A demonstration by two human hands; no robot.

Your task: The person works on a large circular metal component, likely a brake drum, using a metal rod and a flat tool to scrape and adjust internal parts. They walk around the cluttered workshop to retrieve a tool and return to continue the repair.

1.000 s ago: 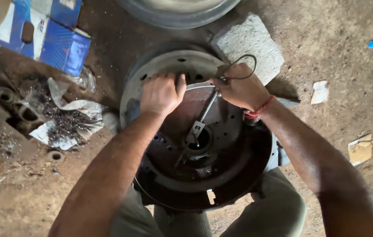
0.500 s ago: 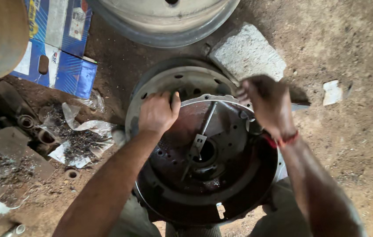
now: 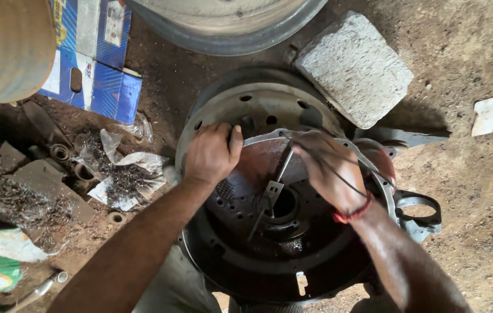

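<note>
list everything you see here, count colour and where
round metal housing: 1, dark greasy, centre, between the knees
metal lever: 1, grey, inside the housing
thin ring plate: 1, grey, on the housing's far rim
wheel rim: 1, grey, behind the housing
stone block: 1, pale grey, upper right
cardboard box: 1, blue, upper left
metal shavings on plastic: 1 heap, left
large rim: 1, grey, top edge
paper scrap: 1, white, right
left hand: gripping the ring plate
right hand: on the ring plate, red thread at wrist
</note>
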